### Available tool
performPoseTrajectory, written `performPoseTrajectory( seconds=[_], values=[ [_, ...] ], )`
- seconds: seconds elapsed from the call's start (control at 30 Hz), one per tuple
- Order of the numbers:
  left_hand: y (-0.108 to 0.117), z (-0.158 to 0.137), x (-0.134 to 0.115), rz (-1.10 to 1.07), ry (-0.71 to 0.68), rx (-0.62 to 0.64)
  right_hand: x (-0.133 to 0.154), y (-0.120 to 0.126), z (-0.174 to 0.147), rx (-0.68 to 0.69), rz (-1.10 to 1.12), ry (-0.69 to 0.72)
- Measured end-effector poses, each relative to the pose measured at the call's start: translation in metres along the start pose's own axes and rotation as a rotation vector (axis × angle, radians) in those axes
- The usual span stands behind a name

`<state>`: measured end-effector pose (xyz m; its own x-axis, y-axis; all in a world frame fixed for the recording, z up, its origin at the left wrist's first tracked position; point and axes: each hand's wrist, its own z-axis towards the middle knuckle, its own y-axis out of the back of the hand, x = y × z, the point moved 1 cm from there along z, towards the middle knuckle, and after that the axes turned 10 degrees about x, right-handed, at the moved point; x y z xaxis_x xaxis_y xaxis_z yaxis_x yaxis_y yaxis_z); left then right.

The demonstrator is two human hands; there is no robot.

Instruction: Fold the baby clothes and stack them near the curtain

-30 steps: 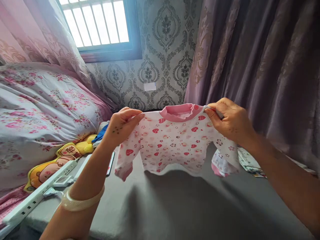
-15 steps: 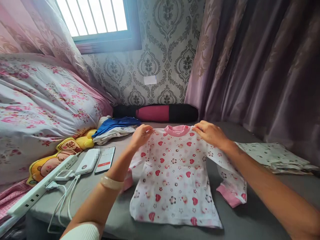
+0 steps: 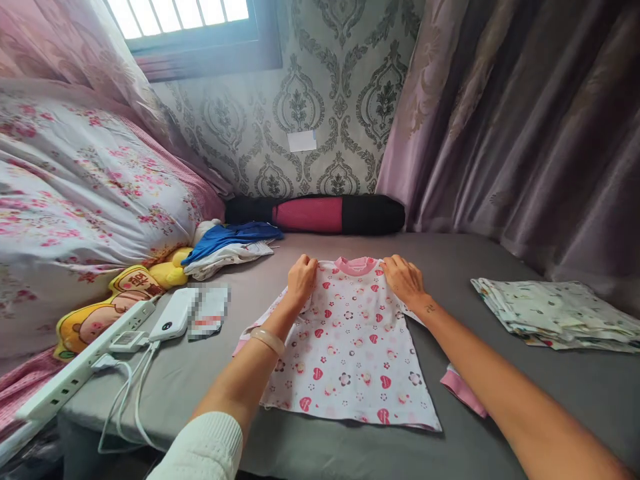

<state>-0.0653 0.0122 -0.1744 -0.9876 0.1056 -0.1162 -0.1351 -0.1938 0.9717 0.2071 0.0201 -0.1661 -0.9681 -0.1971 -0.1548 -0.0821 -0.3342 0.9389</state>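
A small white long-sleeved shirt [image 3: 350,347] with red hearts, flowers and a pink collar lies spread on the grey bed sheet [image 3: 505,427]. Its hem points toward me. My left hand [image 3: 302,279] pinches the shoulder left of the collar. On the opposite shoulder, my right hand [image 3: 401,277] is closed on the fabric in the same way. The left sleeve sticks out partly behind my left forearm. Most of the right sleeve is hidden under my right arm, with its pink cuff [image 3: 465,392] showing.
Folded pale printed clothes [image 3: 555,313] lie at the right. Blue and white clothes [image 3: 230,247] sit at the back left. Along the left are a power bank [image 3: 173,313], a phone [image 3: 207,312], a power strip [image 3: 85,363] and a yellow plush cushion [image 3: 95,323]. A black and pink roll [image 3: 310,215] lies by the wall.
Both hands have come slightly closer together and lower, bringing the shirt's shoulders down toward the bed. The shirt lies flatter now. The camera view has tilted down.
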Motion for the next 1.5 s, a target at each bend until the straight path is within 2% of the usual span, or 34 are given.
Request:
performPoseTrajectory(
  seconds=[0.33, 0.5, 0.77, 1.1, 1.3, 1.4, 1.5],
  values=[
    [-0.026, 0.037, 0.011, -0.044, 0.015, -0.01, -0.003, -0.036, 0.033, 0.086, 0.02, -0.021],
    [-0.035, 0.063, 0.016, -0.032, 0.036, 0.03, -0.005, -0.051, 0.058, 0.144, 0.049, -0.026],
    [-0.045, 0.093, 0.022, -0.059, 0.033, 0.079, -0.007, -0.066, 0.088, 0.28, 0.098, -0.048],
    [-0.057, 0.114, 0.031, -0.082, 0.054, 0.106, -0.012, -0.081, 0.114, 0.344, 0.176, -0.011],
    [-0.065, 0.124, 0.039, -0.277, 0.127, 0.229, -0.011, -0.086, 0.116, 0.412, 0.227, -0.018],
    [-0.059, 0.126, 0.047, -0.44, 0.229, 0.307, -0.016, -0.089, 0.117, 0.412, 0.33, -0.031],
    [-0.048, 0.119, 0.06, -0.508, 0.298, 0.354, -0.029, -0.091, 0.116, 0.395, 0.505, -0.054]
  ],
)
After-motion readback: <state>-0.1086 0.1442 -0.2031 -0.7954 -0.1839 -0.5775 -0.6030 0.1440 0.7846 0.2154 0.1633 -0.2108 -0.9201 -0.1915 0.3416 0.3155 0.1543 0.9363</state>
